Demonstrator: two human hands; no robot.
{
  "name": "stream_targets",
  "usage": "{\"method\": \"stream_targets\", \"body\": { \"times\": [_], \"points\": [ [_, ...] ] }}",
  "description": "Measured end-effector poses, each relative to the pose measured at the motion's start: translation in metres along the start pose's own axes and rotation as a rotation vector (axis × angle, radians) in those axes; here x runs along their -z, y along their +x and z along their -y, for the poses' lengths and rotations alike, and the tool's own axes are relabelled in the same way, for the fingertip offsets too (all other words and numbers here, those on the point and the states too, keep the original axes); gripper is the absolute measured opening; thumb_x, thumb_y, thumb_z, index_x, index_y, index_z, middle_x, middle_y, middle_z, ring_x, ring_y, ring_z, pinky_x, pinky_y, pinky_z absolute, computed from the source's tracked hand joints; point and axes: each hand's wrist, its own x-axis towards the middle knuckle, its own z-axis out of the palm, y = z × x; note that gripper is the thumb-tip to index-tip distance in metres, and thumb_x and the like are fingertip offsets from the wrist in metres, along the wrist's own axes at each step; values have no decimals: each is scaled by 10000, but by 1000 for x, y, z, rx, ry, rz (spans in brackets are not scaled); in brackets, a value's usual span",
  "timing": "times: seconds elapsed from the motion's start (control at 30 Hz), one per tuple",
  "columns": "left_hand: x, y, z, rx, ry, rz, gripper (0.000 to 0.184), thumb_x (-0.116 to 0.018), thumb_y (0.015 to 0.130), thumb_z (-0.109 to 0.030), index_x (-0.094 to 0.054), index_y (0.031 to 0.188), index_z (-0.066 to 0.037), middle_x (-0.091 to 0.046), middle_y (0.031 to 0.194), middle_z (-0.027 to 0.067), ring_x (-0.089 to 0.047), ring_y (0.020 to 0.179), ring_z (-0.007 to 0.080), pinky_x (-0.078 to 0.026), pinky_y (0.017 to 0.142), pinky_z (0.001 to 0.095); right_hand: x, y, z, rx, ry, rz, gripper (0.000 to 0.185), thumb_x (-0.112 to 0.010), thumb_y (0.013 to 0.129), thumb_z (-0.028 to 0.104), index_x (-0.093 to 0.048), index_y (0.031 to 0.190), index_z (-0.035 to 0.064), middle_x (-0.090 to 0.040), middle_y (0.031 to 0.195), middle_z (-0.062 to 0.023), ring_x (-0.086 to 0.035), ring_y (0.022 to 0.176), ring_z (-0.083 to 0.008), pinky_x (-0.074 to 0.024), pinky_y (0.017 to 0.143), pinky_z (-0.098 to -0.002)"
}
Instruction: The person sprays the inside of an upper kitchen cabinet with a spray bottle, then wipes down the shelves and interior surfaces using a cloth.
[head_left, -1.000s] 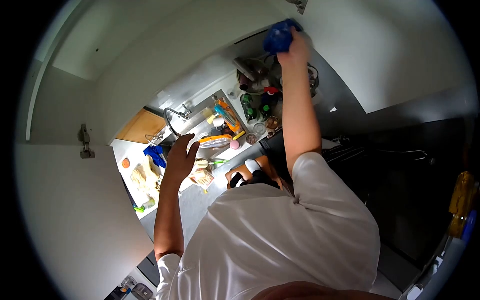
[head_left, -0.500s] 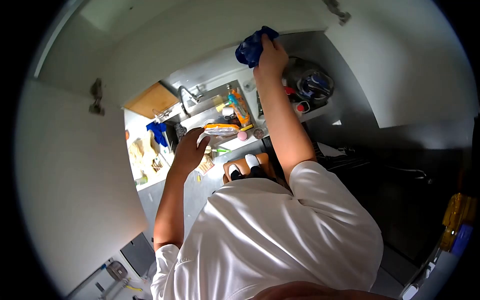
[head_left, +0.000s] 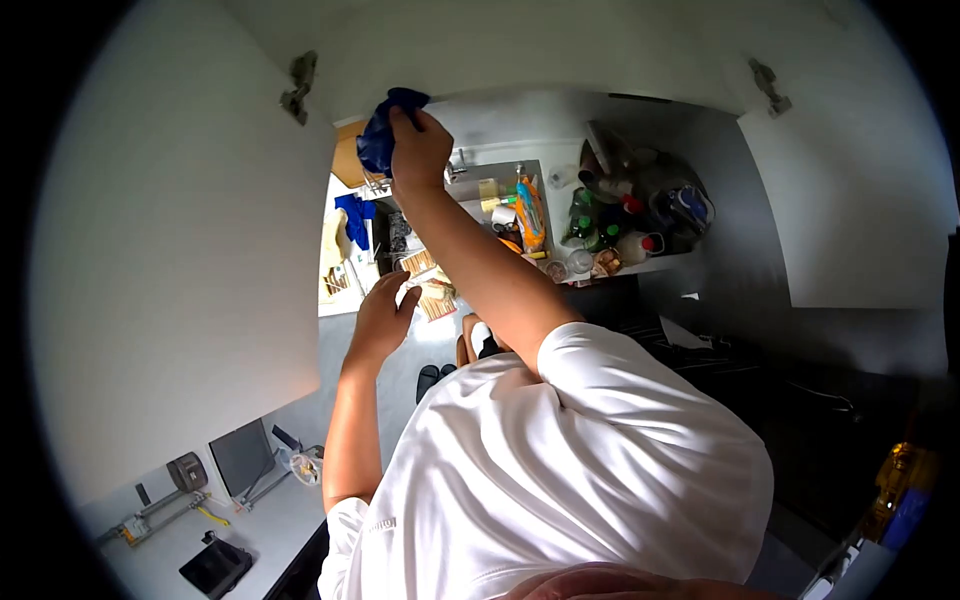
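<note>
My right hand [head_left: 422, 155] is closed on a crumpled dark blue cloth [head_left: 376, 145], at the lower front edge of the pale cabinet [head_left: 540, 60] in front of me. Whether the cloth presses on that edge I cannot tell. Lower and to the left, my left hand [head_left: 380, 320] hangs in the air, fingers apart and holding nothing. Beneath the hands lie the counter and the sink [head_left: 500, 168], where an orange packet [head_left: 529, 215] stands. My right forearm hides part of the sink.
Open cabinet doors stand at left [head_left: 180, 220] and right [head_left: 850, 200]. Green bottles [head_left: 580, 215] and jars crowd the counter to the right. A blue cloth item [head_left: 355, 218] lies at far left. Black slippers [head_left: 430, 380] rest on the floor beside the brown stool [head_left: 464, 345].
My right hand has swept left along the cabinet edge with the blue cloth. My view has shifted, showing more bottles at right. My left hand stays low and open.
</note>
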Motion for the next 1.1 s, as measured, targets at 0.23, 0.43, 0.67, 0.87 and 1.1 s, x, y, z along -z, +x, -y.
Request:
{"method": "stream_targets", "body": {
  "times": [0.23, 0.43, 0.67, 0.87, 1.1],
  "points": [
    [8, -16, 23, 64, -49, -36, 513, -642, 1038, -373, -656, 1314, 60, -667, 1334, 264, -630, 1255, 424, -489, 1078, 460, 17, 29, 16, -643, 365, 382, 245, -666, 1005, 121, -640, 1203, -21, -738, 1079, -143, -757, 943, -264, -636, 871, -411],
    [-3, 5, 19, 15, -41, 1, 474, -644, 1024, -332, -658, 1307, 49, -677, 1305, 262, -633, 1240, 429, -496, 1069, 464, 16, 130, 149, -399, 138, 532, 270, -659, 1020, 162, -629, 1210, -28, -739, 1098, -157, -754, 977, -275, -630, 942, -458],
    [-12, 25, -12, -64, -22, 25, 463, -661, 1019, -326, -659, 1318, 27, -673, 1317, 245, -654, 1208, 419, -518, 1033, 458, 56, 260, 232, -319, -424, 376, 466, -589, 1067, 395, -624, 1218, -44, -742, 1078, -169, -748, 972, -321, -597, 984, -483],
    [-13, 22, -15, 11, -50, 41, 468, -668, 1018, -318, -653, 1326, 33, -676, 1308, 246, -697, 1087, 404, -551, 933, 453, 87, 221, 212, 522, -1587, 682, 975, -537, 919, 802, -463, 1577, 87, -569, 1461, -279, -539, 1378, -454, -438, 1161, -489],
    [-25, 23, 7, 57, -51, -14, 456, -665, 1019, -309, -664, 1326, 27, -683, 1290, 268, -657, 1196, 434, -517, 1030, 468, 15, 224, 132, 585, -2058, 554, 660, -566, 980, 620, -519, 1555, 301, -439, 1598, -239, -297, 1483, -574, -316, 1176, -666]
  ]
}}
